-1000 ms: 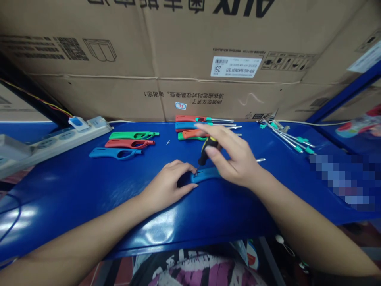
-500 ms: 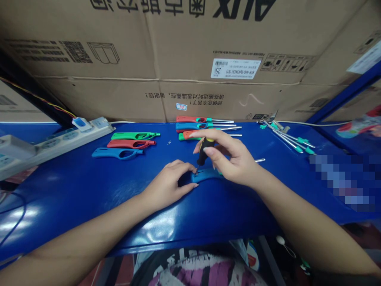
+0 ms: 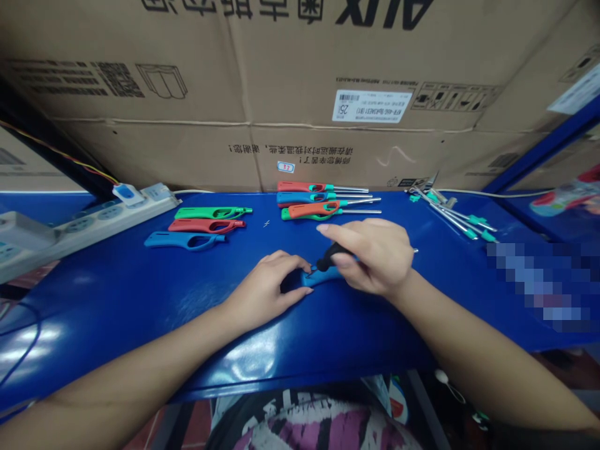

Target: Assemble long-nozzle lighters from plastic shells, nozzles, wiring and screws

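My left hand (image 3: pixel 269 287) rests on the blue table, its thumb and fingers closed round the near end of a blue long-nosed lighter (image 3: pixel 312 279). A black-handled screwdriver (image 3: pixel 328 257) is gripped in my right hand (image 3: pixel 375 256). Its shaft slants down to the left, with the tip at the lighter's handle end by my left fingertips. My right hand covers the middle of the lighter, and a bit of its metal tube shows beyond the knuckles.
Behind my hands lie several lighters with metal tubes (image 3: pixel 309 199). To the left are green, red and blue lighter casings (image 3: pixel 187 240). Loose metal tubes (image 3: pixel 450 215) lie at right, a power strip (image 3: pixel 98 222) at left. A cardboard box (image 3: pixel 187 144) walls the back.
My right hand has rolled over and the screwdriver has tipped from nearly upright to a low slant. The orange lighter behind shows more fully. My left hand stays put.
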A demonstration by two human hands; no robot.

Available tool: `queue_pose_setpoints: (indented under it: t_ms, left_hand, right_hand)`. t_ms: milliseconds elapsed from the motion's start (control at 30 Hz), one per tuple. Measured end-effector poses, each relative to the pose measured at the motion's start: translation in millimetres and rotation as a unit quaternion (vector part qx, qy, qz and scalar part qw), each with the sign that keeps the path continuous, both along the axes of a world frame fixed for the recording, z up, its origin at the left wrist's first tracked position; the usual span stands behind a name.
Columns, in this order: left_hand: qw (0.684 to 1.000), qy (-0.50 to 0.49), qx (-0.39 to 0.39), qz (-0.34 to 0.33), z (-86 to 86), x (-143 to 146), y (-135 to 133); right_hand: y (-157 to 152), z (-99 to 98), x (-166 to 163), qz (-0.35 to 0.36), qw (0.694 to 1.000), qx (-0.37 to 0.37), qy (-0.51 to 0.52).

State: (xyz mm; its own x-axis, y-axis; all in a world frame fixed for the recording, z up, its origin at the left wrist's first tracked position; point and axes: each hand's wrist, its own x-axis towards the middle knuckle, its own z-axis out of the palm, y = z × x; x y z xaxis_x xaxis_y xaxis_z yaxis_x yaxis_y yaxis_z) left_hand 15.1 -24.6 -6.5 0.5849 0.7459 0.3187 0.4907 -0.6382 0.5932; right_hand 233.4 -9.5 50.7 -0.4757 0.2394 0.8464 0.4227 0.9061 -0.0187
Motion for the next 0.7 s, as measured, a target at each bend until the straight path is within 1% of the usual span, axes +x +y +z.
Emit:
queue_pose_setpoints:
  t_ms: [33,67,100,133,167,200,267,300,333,367,433,467,500,533,600,633,667,700]
  left_hand:
    - [1.000,0.000,-0.005,0.000,0.2,-0.1,0.0]
    - [1.000,0.000,-0.009,0.000,0.2,-0.1,0.1]
    - [1.000,0.001,-0.011,0.000,0.2,-0.2,0.3]
    - [1.000,0.002,-0.013,0.000,0.0,-0.3,0.4]
    - [1.000,0.002,-0.013,0.000,-0.2,-0.3,0.4]
    - [1.000,0.002,-0.012,0.000,-0.4,-0.3,0.5]
    - [1.000,-0.002,-0.010,-0.001,-0.7,-0.3,0.4]
    - [1.000,-0.004,-0.010,-0.002,-0.7,-0.3,0.3]
    - [1.000,-0.005,-0.010,-0.003,-0.7,-0.2,0.3]
    - [1.000,-0.005,-0.010,-0.003,-0.7,-0.2,0.2]
    - [1.000,-0.001,-0.011,-0.002,-0.6,-0.2,0.2]
    - [1.000,0.001,-0.010,-0.001,-0.5,-0.2,0.2]
    - [1.000,0.001,-0.009,-0.001,-0.5,-0.2,0.2]
    - [1.000,0.000,-0.009,0.000,-0.3,-0.2,0.1]
    - [1.000,-0.004,-0.010,-0.002,0.0,-0.2,0.1]
    - [1.000,-0.006,-0.012,-0.003,0.2,-0.2,0.0]
    - [1.000,-0.006,-0.014,-0.005,0.3,-0.1,0.0]
    - [1.000,-0.005,-0.015,-0.005,0.3,0.0,0.1]
  right_hand:
    - [-0.1,1.1,0.5,0.011,0.999,-0.039,-0.002]
    - [-0.4,2.4,0.2,0.026,0.995,-0.099,-0.001]
    - [-0.7,3.5,-0.7,0.041,0.986,-0.158,0.006]
    - [-0.8,4.3,-1.9,0.051,0.979,-0.199,0.017]
    - [-0.7,4.7,-2.9,0.050,0.977,-0.206,0.028]
    - [-0.3,4.7,-3.5,0.038,0.982,-0.179,0.040]
    - [0.5,4.5,-3.7,-0.003,0.996,-0.086,0.038]
    - [0.7,4.5,-3.4,-0.018,0.998,-0.061,0.026]
    - [0.6,4.8,-3.1,-0.021,0.997,-0.070,0.011]
    - [0.3,5.3,-2.9,-0.008,0.994,-0.113,0.000]
    - [-0.3,6.5,-2.8,0.043,0.972,-0.231,-0.006]
    - [-0.3,6.8,-2.7,0.066,0.960,-0.272,-0.005]
    - [-0.1,6.9,-2.4,0.075,0.957,-0.281,-0.004]
    - [0.2,6.7,-1.9,0.066,0.964,-0.258,-0.002]
    - [0.9,5.6,-0.6,0.002,0.988,-0.152,-0.005]
    - [1.0,5.1,-0.2,-0.032,0.994,-0.101,-0.004]
    - [0.7,4.6,-0.2,-0.053,0.996,-0.076,-0.001]
    - [0.2,4.4,-0.5,-0.055,0.994,-0.089,0.000]
